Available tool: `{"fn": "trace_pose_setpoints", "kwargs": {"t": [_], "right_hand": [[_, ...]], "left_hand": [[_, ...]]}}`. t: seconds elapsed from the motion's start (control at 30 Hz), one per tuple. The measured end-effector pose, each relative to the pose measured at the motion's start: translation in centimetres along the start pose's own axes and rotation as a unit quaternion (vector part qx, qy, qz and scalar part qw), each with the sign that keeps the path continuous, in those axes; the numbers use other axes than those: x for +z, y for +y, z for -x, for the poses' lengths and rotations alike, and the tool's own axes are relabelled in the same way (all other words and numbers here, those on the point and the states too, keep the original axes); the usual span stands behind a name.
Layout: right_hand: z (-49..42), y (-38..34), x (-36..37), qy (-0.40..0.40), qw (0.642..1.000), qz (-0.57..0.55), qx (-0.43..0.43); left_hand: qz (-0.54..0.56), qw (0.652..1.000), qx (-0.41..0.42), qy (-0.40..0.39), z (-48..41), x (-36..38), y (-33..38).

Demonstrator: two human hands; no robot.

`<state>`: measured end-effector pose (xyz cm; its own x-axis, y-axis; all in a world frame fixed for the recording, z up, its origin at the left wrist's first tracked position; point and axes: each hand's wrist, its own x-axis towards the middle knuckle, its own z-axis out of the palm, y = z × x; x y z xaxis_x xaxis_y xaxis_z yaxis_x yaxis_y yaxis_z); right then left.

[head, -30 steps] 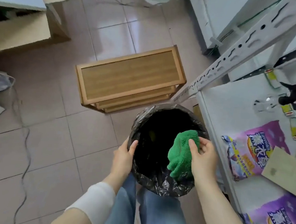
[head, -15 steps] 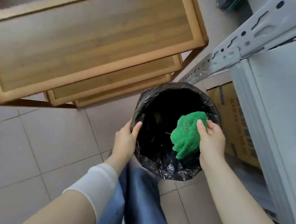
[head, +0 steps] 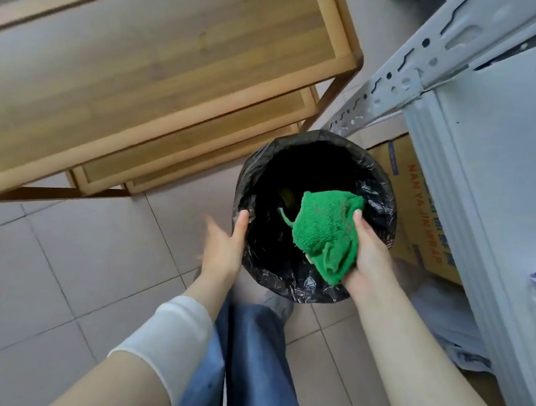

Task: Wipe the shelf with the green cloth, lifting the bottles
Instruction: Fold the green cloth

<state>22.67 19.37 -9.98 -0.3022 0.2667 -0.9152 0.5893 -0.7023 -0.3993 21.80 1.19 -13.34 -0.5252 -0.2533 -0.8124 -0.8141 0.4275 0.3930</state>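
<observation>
Bin (head: 251, 182) mouth's open, but the green cloth (head: 325, 232) hogs its right half. Wooden rack (head: 143, 67) crowds behind, white shelf (head: 441, 151) and cardboard box (head: 417, 219) on the right; tile floor (head: 65, 268) on the left is free.

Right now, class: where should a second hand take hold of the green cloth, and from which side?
Pinch the free upper-left corner of the green cloth, coming from the left over the bin. The right hand grips its right edge, while the left side hangs bare above the opening.
</observation>
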Motion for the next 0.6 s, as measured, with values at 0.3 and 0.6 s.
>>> {"fn": "trace_pose_setpoints", "kwargs": {"t": [0.3, 0.6], "right_hand": [[9.0, -1.3, 0.7, -0.067, 0.992, -0.075, 0.075], [17.7, -4.8, 0.5, -0.087, 0.995, -0.034, 0.037]], "left_hand": [[0.121, 0.961, 0.123, -0.217, 12.0, -4.0, 6.4], [0.236, 0.942, 0.119, -0.206, 18.1, -6.5, 10.7]]}}
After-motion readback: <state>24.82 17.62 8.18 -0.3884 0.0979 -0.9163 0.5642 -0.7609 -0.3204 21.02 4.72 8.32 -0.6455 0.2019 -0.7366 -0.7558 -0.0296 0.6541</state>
